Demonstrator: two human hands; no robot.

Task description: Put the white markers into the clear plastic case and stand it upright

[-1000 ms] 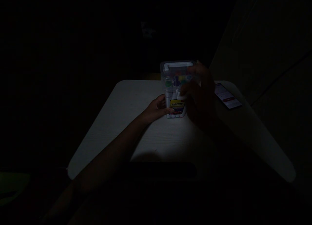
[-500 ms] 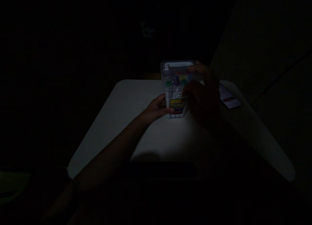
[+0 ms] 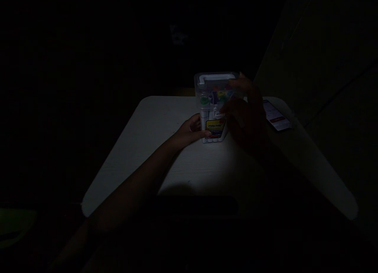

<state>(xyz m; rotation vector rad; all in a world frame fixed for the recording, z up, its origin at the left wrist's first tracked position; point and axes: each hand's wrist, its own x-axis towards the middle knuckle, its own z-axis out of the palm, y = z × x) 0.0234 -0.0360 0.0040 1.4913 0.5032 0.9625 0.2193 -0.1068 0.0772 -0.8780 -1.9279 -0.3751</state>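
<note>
A clear plastic marker case (image 3: 211, 114) with a white handle stands upright on a white table (image 3: 141, 139). Colourful marker caps show through its lid, and a yellow label reading "marker" is on its front. Low on the left side, my left hand (image 3: 190, 131) is closed around the case, thumb over the label. My right hand (image 3: 246, 115), mostly in shadow, grips the upper right of the case. One finger rests at the lid's edge, and bent fingers touch the white front latch (image 3: 217, 113). The lid is on; the exact finger contact is too dark to see.
On the table's right side lies a phone (image 3: 277, 117) with a lit screen. A green object (image 3: 16, 225) shows dimly at the lower left. Everything around the table is very dark.
My right hand's fingers have shifted slightly left on the latch. My left hand and the marker case stay where they were.
</note>
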